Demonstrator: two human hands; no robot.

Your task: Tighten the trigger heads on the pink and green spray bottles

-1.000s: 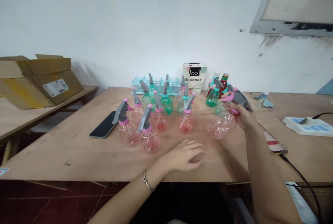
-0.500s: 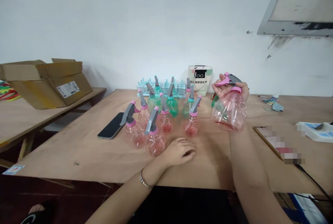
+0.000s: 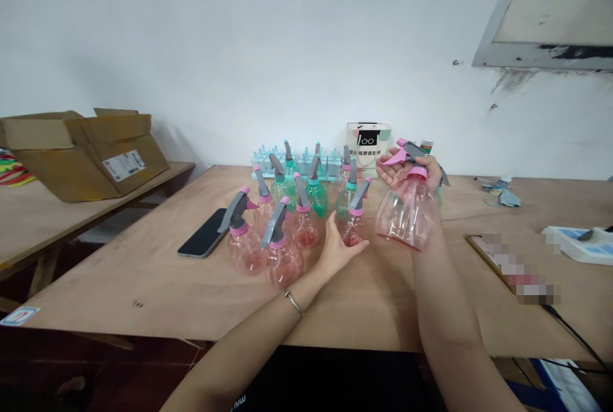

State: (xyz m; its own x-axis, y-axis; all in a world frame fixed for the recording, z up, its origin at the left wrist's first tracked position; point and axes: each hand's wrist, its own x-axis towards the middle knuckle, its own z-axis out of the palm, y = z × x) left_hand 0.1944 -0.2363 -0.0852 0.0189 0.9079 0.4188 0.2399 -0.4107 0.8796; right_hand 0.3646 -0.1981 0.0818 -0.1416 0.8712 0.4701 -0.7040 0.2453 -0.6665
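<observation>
My right hand (image 3: 426, 172) grips a clear pink spray bottle (image 3: 407, 214) by its neck, raised above the table. Its grey and pink trigger head points left, and the fingers spread behind the trigger. My left hand (image 3: 341, 249) is open, thumb and fingers apart, at the base of another pink spray bottle (image 3: 354, 228); whether it touches that bottle I cannot tell. Left of this hand stand more pink bottles, one at the front (image 3: 284, 262) and one beside it (image 3: 245, 252). Green spray bottles (image 3: 316, 197) stand upright behind them.
A dark phone (image 3: 204, 233) lies left of the bottles. Light-blue racks (image 3: 268, 160) and a paper bag (image 3: 368, 144) stand by the wall. To the right are another phone (image 3: 500, 265) with a cable and a white tray (image 3: 569, 246). A cardboard box (image 3: 96, 156) sits on the left table.
My left hand has moved forward from the tabletop to the pink bottle, its fingers opening around the base. My right hand has shifted slightly left and down with its bottle.
</observation>
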